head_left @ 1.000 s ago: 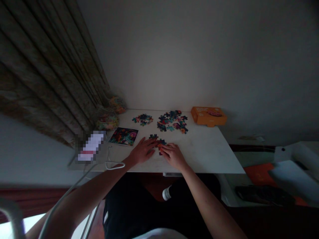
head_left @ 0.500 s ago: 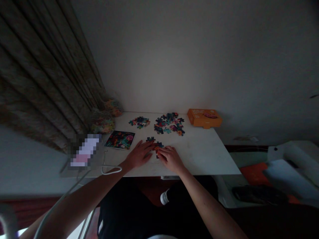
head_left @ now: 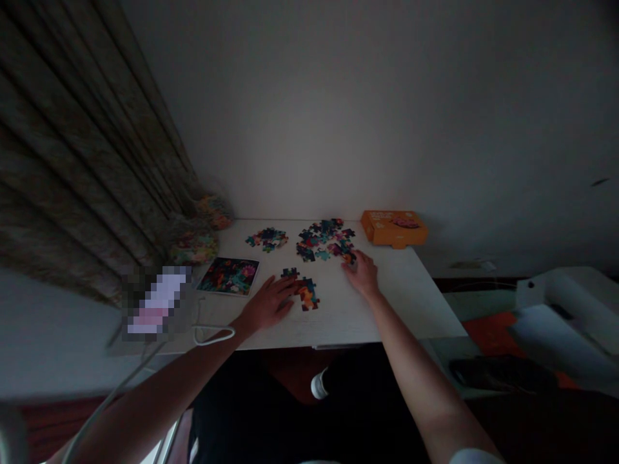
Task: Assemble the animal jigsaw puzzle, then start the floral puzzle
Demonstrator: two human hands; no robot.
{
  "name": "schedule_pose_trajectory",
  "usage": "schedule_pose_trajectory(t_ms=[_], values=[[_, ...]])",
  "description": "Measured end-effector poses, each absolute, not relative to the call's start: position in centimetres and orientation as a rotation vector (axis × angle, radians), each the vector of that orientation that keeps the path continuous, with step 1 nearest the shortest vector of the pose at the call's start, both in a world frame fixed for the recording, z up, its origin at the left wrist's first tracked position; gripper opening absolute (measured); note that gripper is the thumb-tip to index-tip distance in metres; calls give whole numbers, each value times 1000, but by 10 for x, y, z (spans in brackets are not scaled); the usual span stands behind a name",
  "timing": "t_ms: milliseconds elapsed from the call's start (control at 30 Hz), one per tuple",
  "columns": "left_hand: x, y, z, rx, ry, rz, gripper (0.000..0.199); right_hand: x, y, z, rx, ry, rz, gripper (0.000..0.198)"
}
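A small joined section of jigsaw puzzle (head_left: 308, 294), orange and dark teal, lies near the front of the white table. My left hand (head_left: 271, 303) rests flat at its left side, fingers stretched out and touching its edge. Farther back, my right hand (head_left: 362, 273) is at the lower right of a large pile of loose puzzle pieces (head_left: 322, 237). Its thumb and fingers are closed on a puzzle piece (head_left: 349, 258) with some orange on it, partly covered by the fingers. A smaller pile of pieces (head_left: 267, 239) sits to the left.
A colourful picture card (head_left: 229, 276) lies left of my left hand. At the back right stands an orange box (head_left: 395, 228). A white cable (head_left: 213, 335) loops over the front left of the table (head_left: 411, 303), near a blurred-out rectangular object (head_left: 157, 303). Curtains hang at left.
My right hand has left the joined section and moved back and right to the large pile, closing on a piece there. My left hand stays by the joined section, now more visible.
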State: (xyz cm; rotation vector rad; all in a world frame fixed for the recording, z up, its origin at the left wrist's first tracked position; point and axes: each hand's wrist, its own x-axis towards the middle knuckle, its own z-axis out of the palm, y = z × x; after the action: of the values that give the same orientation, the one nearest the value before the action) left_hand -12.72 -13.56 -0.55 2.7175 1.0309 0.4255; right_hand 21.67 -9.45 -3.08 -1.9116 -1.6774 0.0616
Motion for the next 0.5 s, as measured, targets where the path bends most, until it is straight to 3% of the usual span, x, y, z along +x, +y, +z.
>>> schedule_pose_trajectory(t_ms=[233, 500], values=[[-126, -138, -2, 2707, 1001, 405, 47, 217, -94, -39, -1950, -1686, 95, 47], [-125, -140, 4, 2727, 878, 382, 44, 225, -99, -39, -1592, -1689, 235, 40]])
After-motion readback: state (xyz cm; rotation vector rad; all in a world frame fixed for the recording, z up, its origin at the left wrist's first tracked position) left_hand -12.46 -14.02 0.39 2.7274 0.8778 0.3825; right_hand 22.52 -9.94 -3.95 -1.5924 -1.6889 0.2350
